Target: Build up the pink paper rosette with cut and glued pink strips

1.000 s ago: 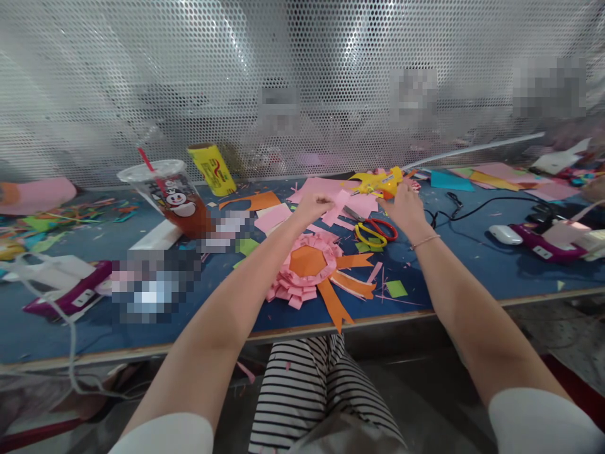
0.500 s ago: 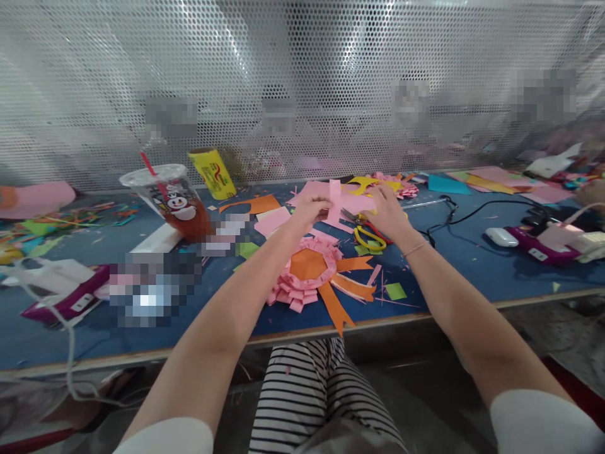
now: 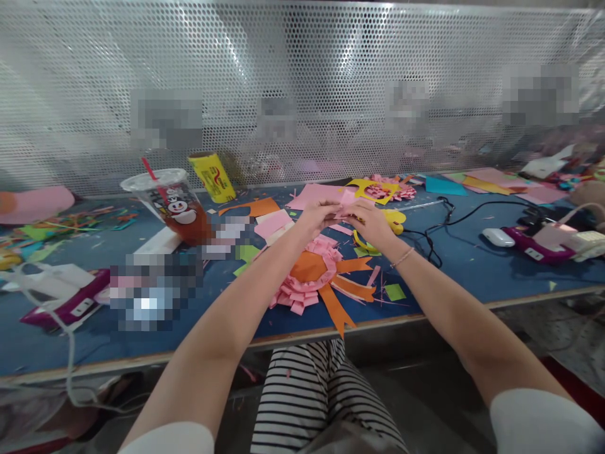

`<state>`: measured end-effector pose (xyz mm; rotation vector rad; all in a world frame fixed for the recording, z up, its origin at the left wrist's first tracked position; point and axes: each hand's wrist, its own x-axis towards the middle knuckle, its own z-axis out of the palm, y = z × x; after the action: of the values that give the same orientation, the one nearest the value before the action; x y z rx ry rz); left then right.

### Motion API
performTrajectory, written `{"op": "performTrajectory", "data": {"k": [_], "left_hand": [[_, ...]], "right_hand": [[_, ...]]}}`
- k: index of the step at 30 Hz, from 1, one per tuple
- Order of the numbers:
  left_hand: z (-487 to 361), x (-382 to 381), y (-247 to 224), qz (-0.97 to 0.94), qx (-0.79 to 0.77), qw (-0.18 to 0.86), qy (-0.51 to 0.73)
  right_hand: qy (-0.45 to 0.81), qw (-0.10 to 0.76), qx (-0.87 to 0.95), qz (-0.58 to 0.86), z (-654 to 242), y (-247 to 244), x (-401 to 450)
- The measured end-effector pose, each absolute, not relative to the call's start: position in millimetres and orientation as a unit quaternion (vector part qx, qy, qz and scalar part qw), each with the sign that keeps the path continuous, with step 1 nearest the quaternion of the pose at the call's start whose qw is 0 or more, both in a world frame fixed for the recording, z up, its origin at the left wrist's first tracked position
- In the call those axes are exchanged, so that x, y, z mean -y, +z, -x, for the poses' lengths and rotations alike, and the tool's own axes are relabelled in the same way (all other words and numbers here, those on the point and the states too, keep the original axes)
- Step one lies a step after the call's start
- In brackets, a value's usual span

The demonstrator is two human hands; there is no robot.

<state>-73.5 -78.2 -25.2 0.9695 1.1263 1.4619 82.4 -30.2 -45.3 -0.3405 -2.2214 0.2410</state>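
Both hands meet above the table around a small pink paper strip (image 3: 348,198). My left hand (image 3: 320,216) pinches its left end, and my right hand (image 3: 371,222) has its fingers closed on the strip from the right. Below them lies a pink fringed paper rosette (image 3: 302,299) with an orange centre and orange ribbon tails (image 3: 336,310). Yellow-handled scissors (image 3: 366,243) rest on the table, partly hidden under my right hand. A larger pink sheet (image 3: 309,195) lies behind my hands.
A drink cup (image 3: 177,205) with a red straw and a yellow roll (image 3: 213,178) stand at the left. Purple power strips (image 3: 539,246) with cables sit at both sides. A second pink rosette (image 3: 404,190), a yellow glue gun (image 3: 395,219) and paper scraps lie behind. Perforated metal (image 3: 302,82) rises behind the table.
My right hand has moved left from the scissors and joined my left hand at the pink strip. The strip, upright before, is now lower and mostly covered by fingers.
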Motion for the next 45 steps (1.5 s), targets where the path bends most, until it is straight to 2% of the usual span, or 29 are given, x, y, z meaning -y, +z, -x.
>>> {"op": "performTrajectory", "data": {"k": [5, 12, 22, 30, 36, 45], "left_hand": [[75.6, 75.1, -30.5, -0.430, -0.464, 0.475, 0.612], [72.3, 75.2, -31.5, -0.452, -0.469, 0.446, 0.614], [67.6, 76.8, -32.6, -0.465, -0.474, 0.437, 0.607], [67.4, 76.6, -32.8, -0.475, -0.459, 0.422, 0.622], [66.3, 80.6, -25.0, -0.517, -0.465, 0.403, 0.595], [65.5, 120.0, 3.0, -0.522, -0.442, 0.415, 0.600]], "right_hand": [[0.116, 0.428, 0.889, 0.116, -81.6, -45.3, 29.7], [0.205, 0.488, 0.814, 0.240, -78.6, -45.7, 31.8], [0.259, 0.522, 0.766, 0.271, -79.5, -45.7, 27.4], [0.301, 0.532, 0.744, 0.269, -78.6, -42.9, 26.4], [0.335, 0.506, 0.754, 0.251, -78.7, -39.3, 28.0], [0.364, 0.548, 0.716, 0.232, -71.8, -26.1, 52.5]]}}
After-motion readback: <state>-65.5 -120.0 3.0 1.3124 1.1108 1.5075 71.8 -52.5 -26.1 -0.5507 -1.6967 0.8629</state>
